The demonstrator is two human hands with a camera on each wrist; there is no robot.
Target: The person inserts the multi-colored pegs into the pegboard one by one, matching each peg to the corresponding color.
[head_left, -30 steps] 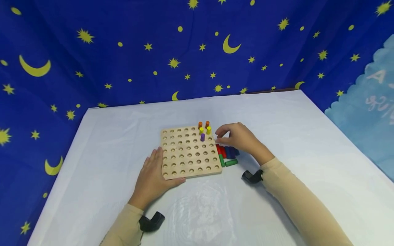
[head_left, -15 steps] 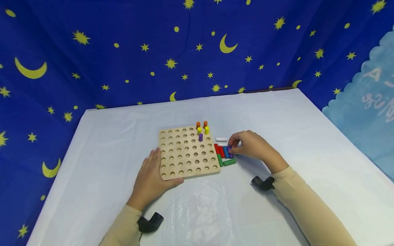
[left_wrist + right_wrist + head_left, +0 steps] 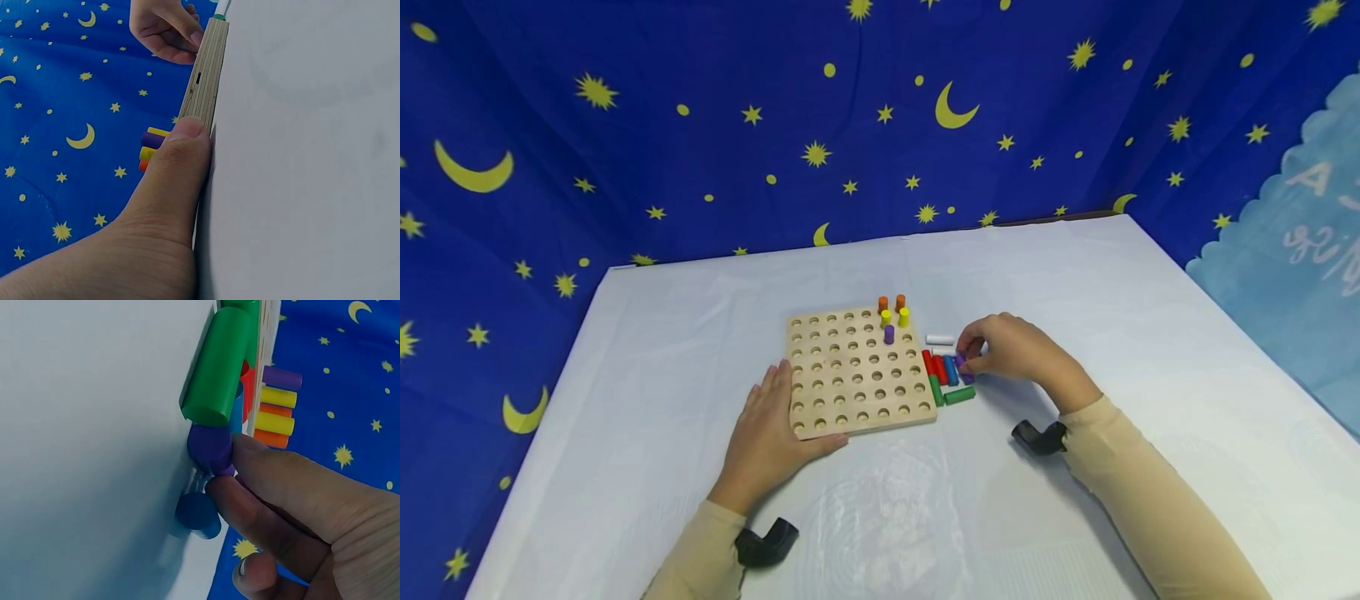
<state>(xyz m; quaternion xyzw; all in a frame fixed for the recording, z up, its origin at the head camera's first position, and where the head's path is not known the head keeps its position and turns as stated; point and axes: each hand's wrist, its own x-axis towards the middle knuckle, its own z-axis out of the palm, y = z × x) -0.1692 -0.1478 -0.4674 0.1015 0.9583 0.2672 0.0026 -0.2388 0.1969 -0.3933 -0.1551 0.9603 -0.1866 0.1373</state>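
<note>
My left hand [image 3: 765, 433] lies along the left side of a wooden pegboard [image 3: 842, 421], fingers straight, thumb against its near edge. Beyond the board's right edge, my right hand [image 3: 1011, 350] pinches a purple peg [image 3: 211, 449] between thumb and index finger, low over the table. A blue peg [image 3: 199, 514] lies beside those fingertips in the right wrist view; the hand hides it in the head view. Standing in the board's far right holes are a second purple peg [image 3: 889, 334], two yellow pegs [image 3: 904, 317] and two orange pegs [image 3: 900, 303].
Right of the board lie red pegs [image 3: 940, 370], another blue peg [image 3: 951, 372], green pegs [image 3: 959, 396] and white pegs [image 3: 939, 340]. A white-covered table [image 3: 715, 308] bears everything. Behind it hangs a blue cloth [image 3: 700, 150] with stars and moons.
My right hand has moved from the board's far right edge rightward and nearer, onto the loose pegs, and pinches a purple one. White pegs have come into view. The left hand keeps its place.
</note>
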